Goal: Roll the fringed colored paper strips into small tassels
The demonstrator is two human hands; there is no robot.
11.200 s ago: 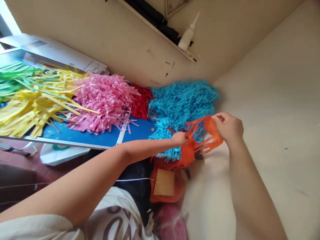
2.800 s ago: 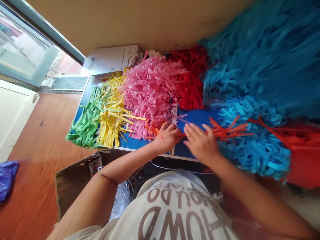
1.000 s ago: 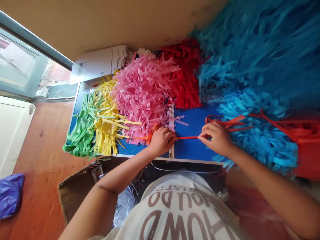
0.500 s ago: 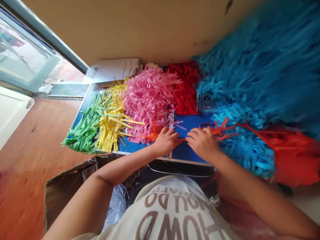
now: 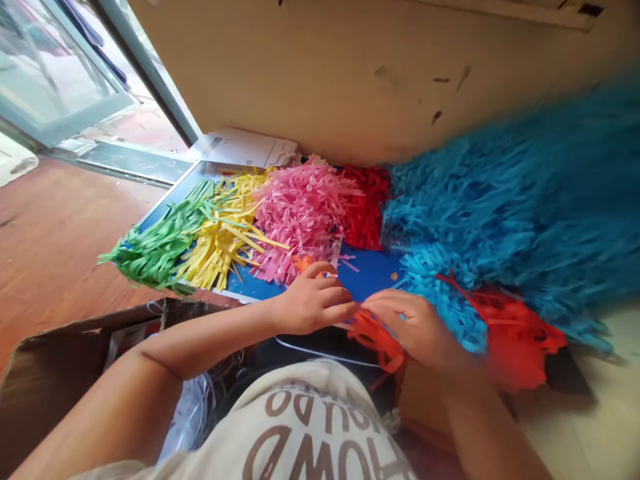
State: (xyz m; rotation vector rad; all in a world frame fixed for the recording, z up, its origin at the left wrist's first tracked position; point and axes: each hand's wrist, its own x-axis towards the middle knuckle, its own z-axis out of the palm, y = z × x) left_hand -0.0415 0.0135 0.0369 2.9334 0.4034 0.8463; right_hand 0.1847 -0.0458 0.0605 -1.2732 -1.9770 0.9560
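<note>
My left hand (image 5: 313, 300) and my right hand (image 5: 413, 327) are close together at the front edge of a blue board (image 5: 370, 273), and their fingertips nearly meet. An orange paper fringe (image 5: 376, 339) runs from under my right fingers towards my left fingertips, and both hands seem to pinch it. Motion blur softens my right hand. On the board lie heaps of green (image 5: 160, 252), yellow (image 5: 225, 241), pink (image 5: 300, 220) and red (image 5: 365, 207) paper fringe. A large mass of blue fringe (image 5: 500, 200) and a red-orange bundle (image 5: 515, 330) lie to the right.
A cardboard box (image 5: 65, 347) stands at lower left, beside a reddish-brown floor (image 5: 60, 227). A stack of white papers (image 5: 245, 148) rests against the cream wall (image 5: 350, 80). A white cable (image 5: 320, 351) runs below the board's edge. A glass door (image 5: 60, 60) is at upper left.
My view has swung, moving the board left and showing more wall. My hands have dropped from above the board to its front edge, and the orange fringe now hangs there.
</note>
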